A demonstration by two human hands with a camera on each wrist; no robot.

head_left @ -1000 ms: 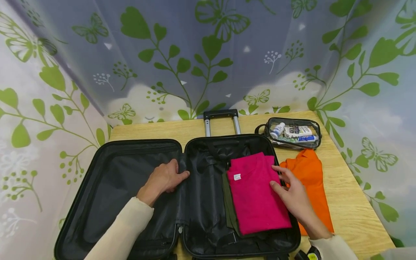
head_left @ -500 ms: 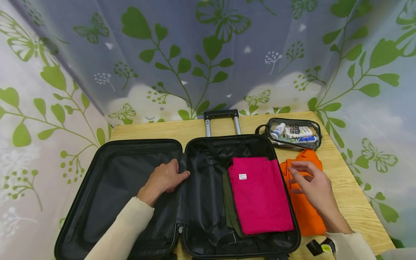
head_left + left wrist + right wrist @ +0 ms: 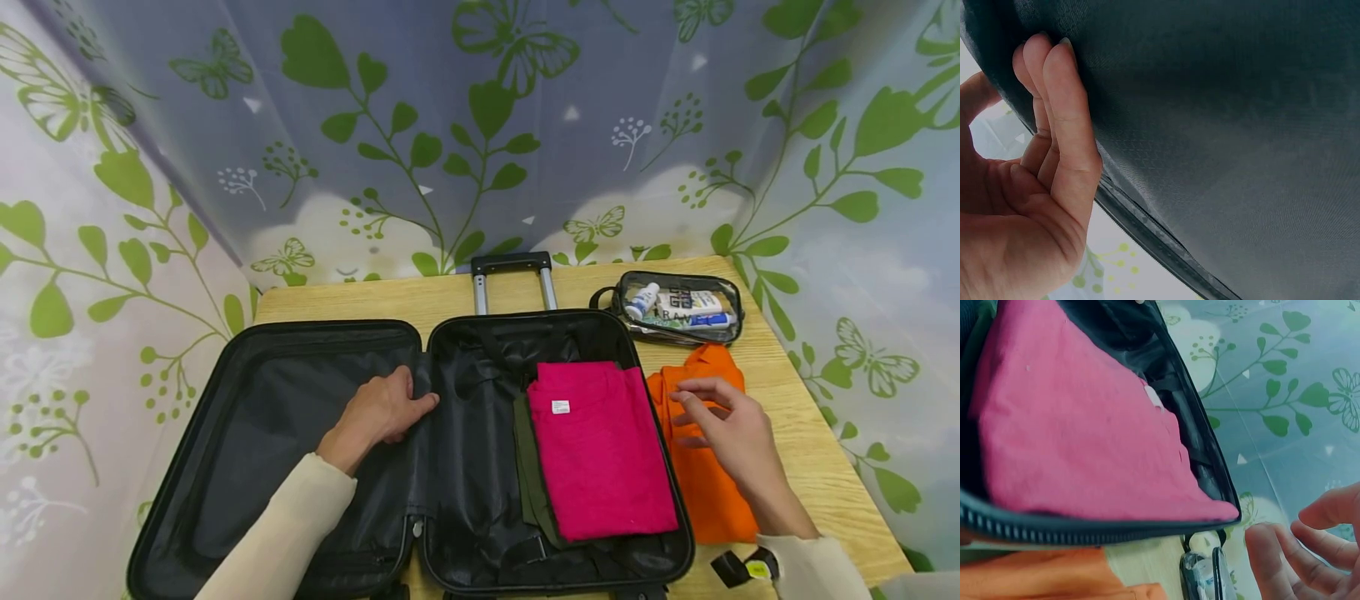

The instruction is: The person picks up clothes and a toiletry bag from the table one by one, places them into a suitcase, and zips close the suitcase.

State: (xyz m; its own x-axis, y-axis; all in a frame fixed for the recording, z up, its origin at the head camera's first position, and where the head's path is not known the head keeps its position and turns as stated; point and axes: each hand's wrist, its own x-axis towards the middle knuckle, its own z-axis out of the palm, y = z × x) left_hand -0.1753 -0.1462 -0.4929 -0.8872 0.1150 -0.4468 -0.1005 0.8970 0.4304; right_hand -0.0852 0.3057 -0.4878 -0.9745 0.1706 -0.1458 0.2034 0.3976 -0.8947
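An open black suitcase lies flat with its two halves side by side. In its right half a folded pink garment with a small white label lies partly over a folded olive-green garment. My left hand rests at the left half's inner side; in the left wrist view its straight fingers touch the dark lining. My right hand hovers over a folded orange garment beside the suitcase, fingers loosely bent and holding nothing. The right wrist view shows these fingers apart from the pink garment.
A clear toiletry pouch with small bottles and tubes stands at the back right. The suitcase's pull-out handle extends toward the patterned curtain. All this sits on a wooden table.
My right hand has let go of the pink garment's right edge and moved right, over the orange garment. The pink garment lies flatter, its top edge slightly lower. My left hand has stayed put.
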